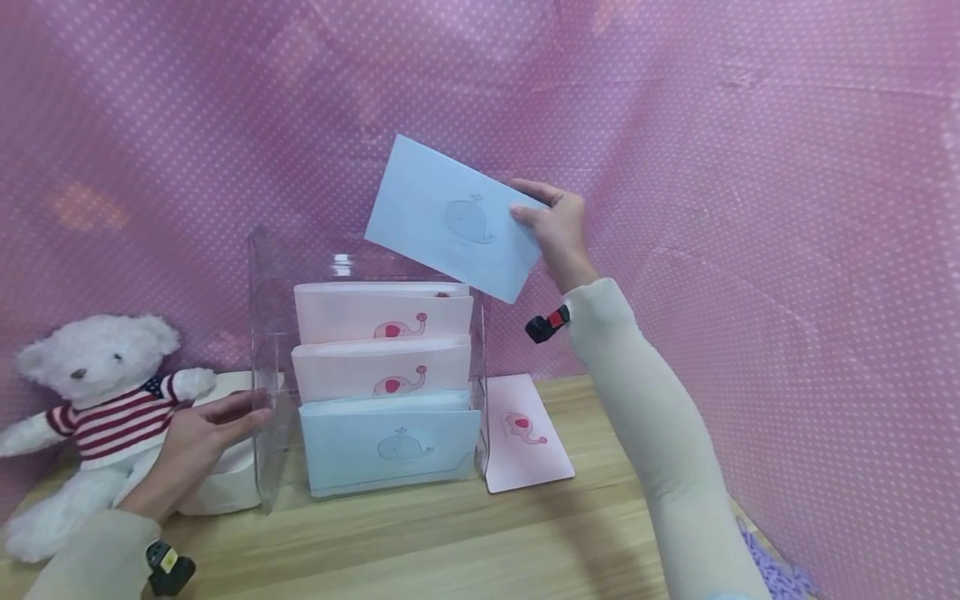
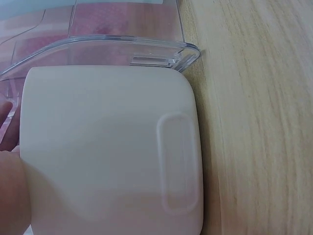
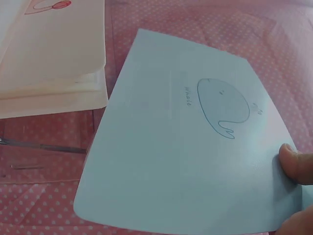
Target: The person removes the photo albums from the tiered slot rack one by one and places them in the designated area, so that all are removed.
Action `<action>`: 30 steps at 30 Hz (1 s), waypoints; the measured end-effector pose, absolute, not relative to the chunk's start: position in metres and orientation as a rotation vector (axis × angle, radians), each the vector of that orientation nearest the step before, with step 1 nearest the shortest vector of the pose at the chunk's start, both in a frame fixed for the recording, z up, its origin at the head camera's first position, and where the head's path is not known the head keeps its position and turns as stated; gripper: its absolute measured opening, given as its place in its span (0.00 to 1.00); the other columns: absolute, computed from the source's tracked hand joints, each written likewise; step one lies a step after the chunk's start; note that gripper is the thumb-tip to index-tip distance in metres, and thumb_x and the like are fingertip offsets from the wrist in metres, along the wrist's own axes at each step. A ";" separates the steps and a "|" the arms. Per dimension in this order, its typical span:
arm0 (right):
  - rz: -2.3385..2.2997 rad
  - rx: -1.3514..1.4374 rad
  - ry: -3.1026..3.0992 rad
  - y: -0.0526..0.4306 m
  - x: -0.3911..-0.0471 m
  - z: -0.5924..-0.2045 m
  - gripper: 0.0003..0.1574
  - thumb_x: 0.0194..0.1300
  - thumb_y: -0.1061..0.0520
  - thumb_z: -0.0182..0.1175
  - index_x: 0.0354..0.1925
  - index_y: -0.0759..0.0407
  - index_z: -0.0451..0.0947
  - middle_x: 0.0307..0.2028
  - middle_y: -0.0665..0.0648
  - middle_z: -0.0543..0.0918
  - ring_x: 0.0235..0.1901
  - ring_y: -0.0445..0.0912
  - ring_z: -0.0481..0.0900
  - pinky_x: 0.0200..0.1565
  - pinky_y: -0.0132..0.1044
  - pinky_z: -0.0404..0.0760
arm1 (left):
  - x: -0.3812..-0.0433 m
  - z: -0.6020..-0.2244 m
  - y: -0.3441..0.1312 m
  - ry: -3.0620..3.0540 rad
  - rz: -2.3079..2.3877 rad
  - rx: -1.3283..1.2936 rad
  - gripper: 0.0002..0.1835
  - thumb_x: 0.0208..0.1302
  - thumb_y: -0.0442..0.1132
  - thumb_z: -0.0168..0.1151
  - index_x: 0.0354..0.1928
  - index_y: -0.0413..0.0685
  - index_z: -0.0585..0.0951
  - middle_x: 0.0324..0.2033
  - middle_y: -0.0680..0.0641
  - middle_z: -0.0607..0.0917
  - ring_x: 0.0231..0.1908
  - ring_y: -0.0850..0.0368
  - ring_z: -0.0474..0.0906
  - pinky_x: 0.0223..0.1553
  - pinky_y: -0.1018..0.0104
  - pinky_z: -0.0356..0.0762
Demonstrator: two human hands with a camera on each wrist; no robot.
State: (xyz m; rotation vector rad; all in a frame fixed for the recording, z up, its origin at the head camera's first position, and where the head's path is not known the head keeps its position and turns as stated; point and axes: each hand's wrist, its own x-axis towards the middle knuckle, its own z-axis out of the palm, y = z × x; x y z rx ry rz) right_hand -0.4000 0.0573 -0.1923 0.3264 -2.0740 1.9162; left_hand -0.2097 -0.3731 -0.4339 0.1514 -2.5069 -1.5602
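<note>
My right hand [image 1: 558, 229] pinches a light blue notebook [image 1: 442, 217] with a whale drawing by its right edge, thumb on the cover. It is held tilted in the air above a clear plastic rack [image 1: 270, 350]. In the right wrist view the notebook's cover [image 3: 161, 147] fills the middle. The rack bears tiers of pink elephant notebooks [image 1: 337, 367], with blue whale notebooks [image 1: 360, 450] at the front. My left hand [image 1: 195, 442] holds the rack's left side panel; in the left wrist view a white rounded container [image 2: 107, 147] partly hides its fingers.
A white teddy bear [image 1: 105, 392] in a striped sweater sits at the left, beside the container. One pink elephant notebook [image 1: 525, 433] lies on the wooden table [image 1: 420, 550] right of the rack. Pink dotted cloth [image 1: 750, 208] hangs behind and at right. Something purple [image 1: 776, 567] lies at lower right.
</note>
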 end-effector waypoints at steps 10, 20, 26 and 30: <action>2.047 0.232 -1.929 0.081 -0.395 -0.203 0.22 0.64 0.68 0.66 0.51 0.46 0.88 0.55 0.54 0.87 0.53 0.51 0.87 0.57 0.45 0.87 | -0.213 -0.434 -0.378 -2.515 -1.577 0.129 0.35 0.66 0.55 0.68 0.69 0.44 0.75 0.43 0.83 0.80 0.43 0.89 0.76 0.43 0.88 0.78; 2.121 0.141 -1.818 0.107 -0.390 -0.220 0.21 0.64 0.68 0.67 0.50 0.47 0.88 0.56 0.53 0.86 0.54 0.51 0.86 0.59 0.45 0.86 | -0.214 -0.437 -0.374 -2.501 -1.548 0.107 0.34 0.66 0.54 0.69 0.68 0.42 0.75 0.43 0.82 0.81 0.43 0.89 0.76 0.44 0.89 0.77; 2.152 0.095 -1.770 0.125 -0.386 -0.231 0.21 0.65 0.66 0.67 0.52 0.47 0.87 0.57 0.52 0.85 0.56 0.50 0.84 0.61 0.46 0.85 | -0.214 -0.436 -0.372 -2.501 -1.546 0.112 0.34 0.66 0.54 0.68 0.68 0.44 0.76 0.43 0.82 0.81 0.44 0.90 0.75 0.44 0.89 0.76; 2.177 0.062 -1.721 0.132 -0.381 -0.240 0.21 0.66 0.65 0.67 0.54 0.48 0.86 0.59 0.53 0.84 0.57 0.50 0.84 0.61 0.45 0.85 | -0.213 -0.436 -0.373 -2.514 -1.529 0.119 0.33 0.67 0.54 0.68 0.69 0.45 0.76 0.44 0.82 0.81 0.44 0.91 0.74 0.44 0.90 0.76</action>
